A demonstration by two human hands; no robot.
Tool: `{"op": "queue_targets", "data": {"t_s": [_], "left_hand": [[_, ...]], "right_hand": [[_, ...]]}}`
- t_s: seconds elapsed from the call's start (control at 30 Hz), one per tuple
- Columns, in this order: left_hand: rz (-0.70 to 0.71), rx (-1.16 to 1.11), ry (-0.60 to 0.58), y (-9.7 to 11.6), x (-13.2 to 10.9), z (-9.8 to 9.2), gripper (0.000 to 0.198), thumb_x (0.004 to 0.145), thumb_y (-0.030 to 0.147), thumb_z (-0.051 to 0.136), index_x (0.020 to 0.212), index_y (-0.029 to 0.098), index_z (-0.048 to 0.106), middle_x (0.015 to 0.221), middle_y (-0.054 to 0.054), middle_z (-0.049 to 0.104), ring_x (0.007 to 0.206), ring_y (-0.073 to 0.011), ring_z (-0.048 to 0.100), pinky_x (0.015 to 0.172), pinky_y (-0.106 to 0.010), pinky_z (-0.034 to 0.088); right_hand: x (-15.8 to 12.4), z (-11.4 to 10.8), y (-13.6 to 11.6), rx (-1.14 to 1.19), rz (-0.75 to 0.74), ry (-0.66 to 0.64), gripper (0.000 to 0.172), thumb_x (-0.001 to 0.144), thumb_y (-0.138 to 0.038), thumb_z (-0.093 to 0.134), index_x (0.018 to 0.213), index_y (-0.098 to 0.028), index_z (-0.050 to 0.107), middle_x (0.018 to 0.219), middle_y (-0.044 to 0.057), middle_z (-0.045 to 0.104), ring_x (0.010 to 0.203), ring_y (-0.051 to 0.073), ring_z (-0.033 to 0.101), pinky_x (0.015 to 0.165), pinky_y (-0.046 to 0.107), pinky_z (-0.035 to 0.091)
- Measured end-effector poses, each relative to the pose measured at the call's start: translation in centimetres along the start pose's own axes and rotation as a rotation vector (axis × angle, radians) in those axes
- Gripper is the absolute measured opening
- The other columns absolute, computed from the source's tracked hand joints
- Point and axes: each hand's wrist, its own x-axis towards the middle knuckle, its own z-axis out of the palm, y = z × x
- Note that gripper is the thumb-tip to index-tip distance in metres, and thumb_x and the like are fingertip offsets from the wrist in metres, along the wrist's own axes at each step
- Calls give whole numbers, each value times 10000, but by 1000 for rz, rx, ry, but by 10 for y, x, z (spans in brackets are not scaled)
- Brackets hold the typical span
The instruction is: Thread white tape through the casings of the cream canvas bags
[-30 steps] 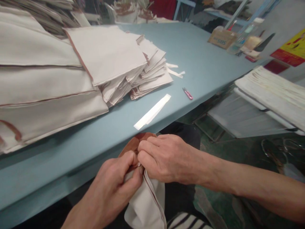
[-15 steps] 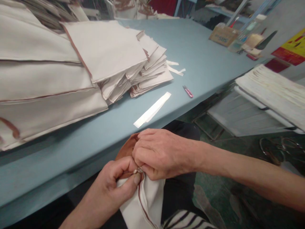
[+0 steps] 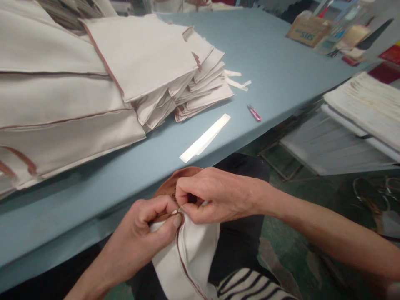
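A white fabric piece with brown seam binding hangs over my lap, below the table edge. My left hand is closed on it, thumb and forefinger pinching the bound seam. Right beside, my right hand is closed too, its thumb and forefinger pinched at the same seam; the tiny bit between those fingertips is too small to make out. Behind both hands a brown section of the piece curves up against the table.
On the blue table lie stacked white fabric pieces, white strips and pink-handled thread snips. A cardboard box and a clear bottle stand farther back. More white fabric is piled at the right.
My right hand's fingers have turned from a curled grip over the seam to a fingertip pinch. My left hand keeps its pinch. The whole view has shifted slightly.
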Motion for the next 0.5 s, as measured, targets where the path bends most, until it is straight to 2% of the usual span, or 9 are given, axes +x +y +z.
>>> {"op": "queue_targets", "data": {"t_s": [0.2,0.37,0.5], "left_hand": [[-26,-9,-45,2,2,-4,261,924,294,541,679,222,488,616,71,396,571,-100,346,501,-202,313],[6,183,20,10,5,-11,190,916,266,519,747,212,589,674,43,563,622,-119,480,560,-211,385],[75,338,78,17,9,-17,172,861,229,523,692,218,557,605,65,482,558,-103,427,514,-215,322]], "right_hand": [[3,-5,-12,-233,83,-80,149,897,-70,582,821,-197,561,756,-11,598,707,147,478,631,283,305],[10,-10,-20,-332,129,-151,151,982,-119,528,861,-182,594,832,40,673,705,164,525,653,308,342],[13,-10,-18,-329,138,-101,145,989,-133,544,866,-190,594,767,10,644,665,161,511,639,307,336]]}}
